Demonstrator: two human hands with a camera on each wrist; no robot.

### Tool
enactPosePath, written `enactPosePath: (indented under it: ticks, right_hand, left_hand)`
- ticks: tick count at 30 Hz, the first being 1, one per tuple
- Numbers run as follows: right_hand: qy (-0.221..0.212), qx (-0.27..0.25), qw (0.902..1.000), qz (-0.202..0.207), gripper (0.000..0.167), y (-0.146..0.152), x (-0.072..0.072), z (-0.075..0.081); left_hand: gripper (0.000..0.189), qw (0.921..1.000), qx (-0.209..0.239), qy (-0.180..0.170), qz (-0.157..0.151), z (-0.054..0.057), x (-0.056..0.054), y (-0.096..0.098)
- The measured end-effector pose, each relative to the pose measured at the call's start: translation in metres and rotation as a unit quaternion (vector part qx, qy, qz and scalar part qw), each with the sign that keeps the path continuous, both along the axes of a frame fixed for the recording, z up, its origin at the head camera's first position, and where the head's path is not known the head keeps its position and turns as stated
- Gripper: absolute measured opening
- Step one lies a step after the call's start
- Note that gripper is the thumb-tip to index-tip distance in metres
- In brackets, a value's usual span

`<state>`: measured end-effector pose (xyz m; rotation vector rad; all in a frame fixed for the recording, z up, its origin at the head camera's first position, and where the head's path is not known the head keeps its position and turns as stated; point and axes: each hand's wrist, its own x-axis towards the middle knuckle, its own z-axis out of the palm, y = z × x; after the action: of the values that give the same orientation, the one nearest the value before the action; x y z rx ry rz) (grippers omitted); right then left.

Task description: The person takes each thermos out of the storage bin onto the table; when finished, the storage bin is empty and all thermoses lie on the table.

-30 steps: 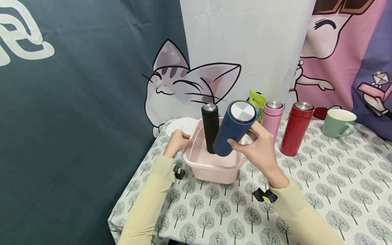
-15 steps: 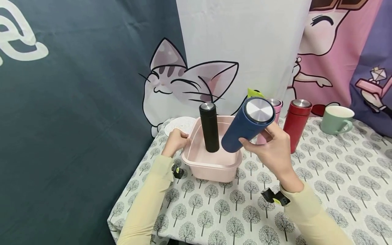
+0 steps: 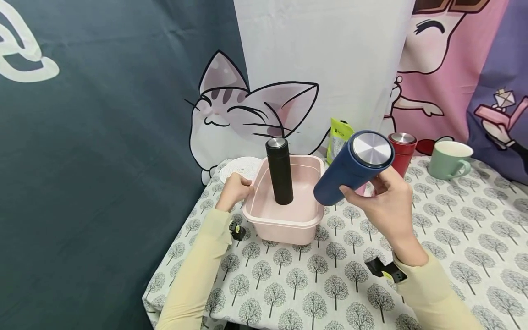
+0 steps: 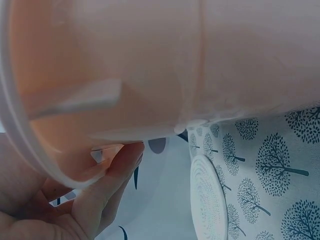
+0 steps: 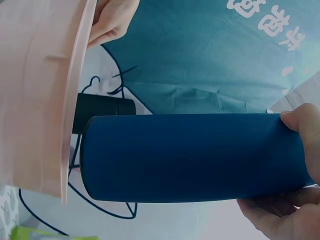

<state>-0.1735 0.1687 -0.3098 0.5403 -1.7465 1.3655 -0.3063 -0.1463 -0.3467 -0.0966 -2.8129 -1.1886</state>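
A blue thermos [image 3: 350, 167] with a silver lid tilts in the air at the right rim of a pink plastic basin [image 3: 284, 231]. My right hand [image 3: 385, 201] grips it, thumb on the near side; the right wrist view shows the blue thermos [image 5: 195, 157] lying across the frame beyond the rim. Upright inside the basin stands a slimmer black thermos [image 3: 280, 174]. My left hand [image 3: 235, 192] holds the basin's left rim, and in the left wrist view the fingers [image 4: 120, 170] curl around that rim from below.
Behind the basin's left side lies a round white woven mat [image 3: 241, 168]. A green pouch [image 3: 339, 137] stands at the back. To the right are a red thermos [image 3: 402, 153] and a green mug [image 3: 449, 160]. A pink thermos [image 3: 361, 189] is mostly hidden behind the blue one.
My right hand has carried the blue thermos rightward, from over the basin to beside its right rim. The left hand keeps its hold on the basin, and the black thermos stays standing inside.
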Motion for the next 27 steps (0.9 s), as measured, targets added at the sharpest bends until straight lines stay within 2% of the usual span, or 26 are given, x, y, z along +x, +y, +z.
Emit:
enactPosePath:
  ticks: [5, 13, 27]
  right_hand:
    - [-0.015, 0.016, 0.9992, -0.033, 0.06, 0.009, 0.002, -0.006]
    - [-0.046, 0.029, 0.9954, -0.079, 0.059, 0.021, 0.005, -0.018]
    - [-0.11, 0.022, 0.9865, -0.119, 0.056, 0.041, 0.002, -0.035]
  left_hand:
    - [0.03, 1.0, 0.001, 0.005, 0.001, 0.0, 0.002, 0.001]
    - [0.029, 0.9999, 0.009, 0.0, -0.006, -0.003, -0.002, 0.0]
    - [0.029, 0.9999, 0.011, 0.002, -0.006, -0.002, -0.001, -0.001]
